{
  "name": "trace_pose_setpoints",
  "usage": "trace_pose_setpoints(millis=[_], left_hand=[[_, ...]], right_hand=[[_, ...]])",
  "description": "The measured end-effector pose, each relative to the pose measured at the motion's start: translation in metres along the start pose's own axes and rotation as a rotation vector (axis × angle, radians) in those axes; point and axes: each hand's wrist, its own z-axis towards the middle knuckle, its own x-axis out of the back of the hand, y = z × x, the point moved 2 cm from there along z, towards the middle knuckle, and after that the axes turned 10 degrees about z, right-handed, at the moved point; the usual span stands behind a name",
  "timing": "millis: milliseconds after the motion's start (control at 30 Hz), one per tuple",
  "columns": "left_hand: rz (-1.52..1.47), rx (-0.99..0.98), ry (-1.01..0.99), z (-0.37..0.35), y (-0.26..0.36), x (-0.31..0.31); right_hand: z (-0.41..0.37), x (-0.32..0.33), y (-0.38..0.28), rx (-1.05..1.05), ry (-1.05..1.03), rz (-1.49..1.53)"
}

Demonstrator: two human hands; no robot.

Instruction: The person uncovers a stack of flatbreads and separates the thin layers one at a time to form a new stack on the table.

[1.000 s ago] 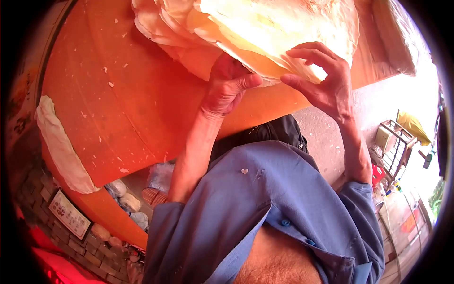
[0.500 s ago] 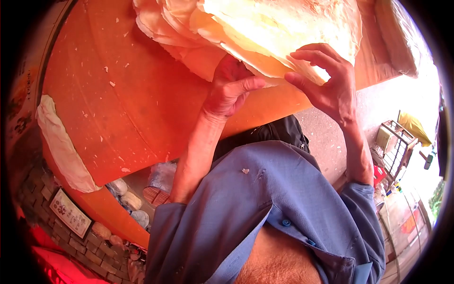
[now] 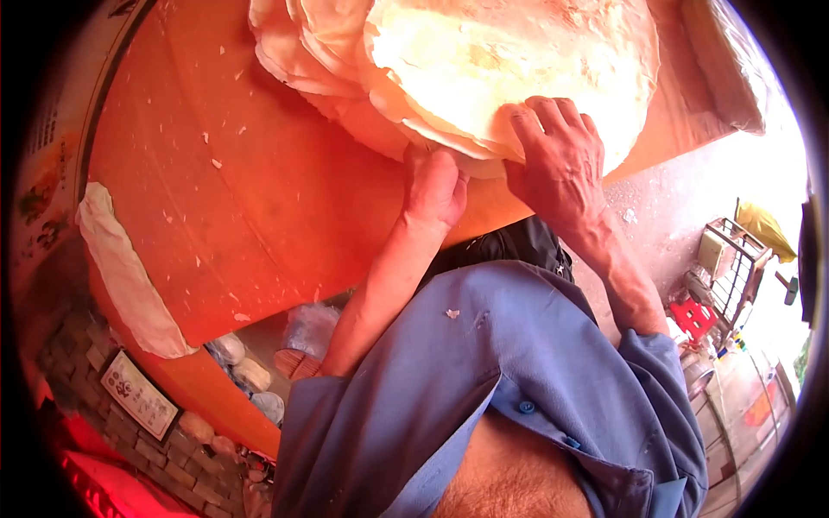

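A stack of thin, pale round flatbreads (image 3: 484, 60) lies on the orange table (image 3: 259, 190), overhanging its near edge. My left hand (image 3: 434, 186) reaches under the stack's near rim, so its fingers are hidden beneath the sheets. My right hand (image 3: 557, 160) lies on top of the rim just to the right. Its fingers press down on the upper sheets and its thumb is hidden below them. The two hands are almost touching.
A white cloth (image 3: 129, 276) hangs over the table's left edge. Crumbs dot the tabletop. Plastic-wrapped bundles (image 3: 250, 375) sit under the table beside a framed sign (image 3: 138, 397). At the right stand a wire rack (image 3: 730, 268) and a red stool (image 3: 691, 315) on pavement.
My right hand, earlier curled open around the rim, has closed down flat onto the top sheets. My left hand has slid further under the stack, and its thumb no longer sticks out.
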Motion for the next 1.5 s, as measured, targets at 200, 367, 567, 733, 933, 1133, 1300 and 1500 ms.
trace_pose_setpoints(millis=[200,367,567,733,933,1133,1300,1500], left_hand=[[0.029,0.142,-0.050,-0.008,-0.001,0.007],[0.152,0.242,0.019,0.000,-0.004,0.046],[0.070,0.169,-0.048,-0.002,-0.005,0.046],[-0.056,0.169,-0.114,-0.012,0.006,0.039],[-0.009,0.102,-0.154,-0.030,0.013,0.028],[0.018,0.135,-0.051,-0.029,0.010,0.021],[0.221,0.118,0.148,-0.018,0.001,0.036],[-0.012,0.131,0.066,-0.006,0.031,0.032]], right_hand=[[0.041,0.096,0.049,-0.116,0.027,0.093],[0.105,0.216,0.065,-0.055,0.327,-0.017],[0.092,0.236,0.025,0.231,0.206,-0.252],[0.038,0.110,-0.019,0.181,-0.010,-0.142],[-0.015,-0.016,-0.011,0.187,-0.182,0.120],[-0.013,-0.040,-0.025,0.205,-0.269,0.101],[-0.041,-0.006,-0.018,0.261,-0.225,0.195],[-0.057,0.025,0.047,0.086,0.091,-0.086]])
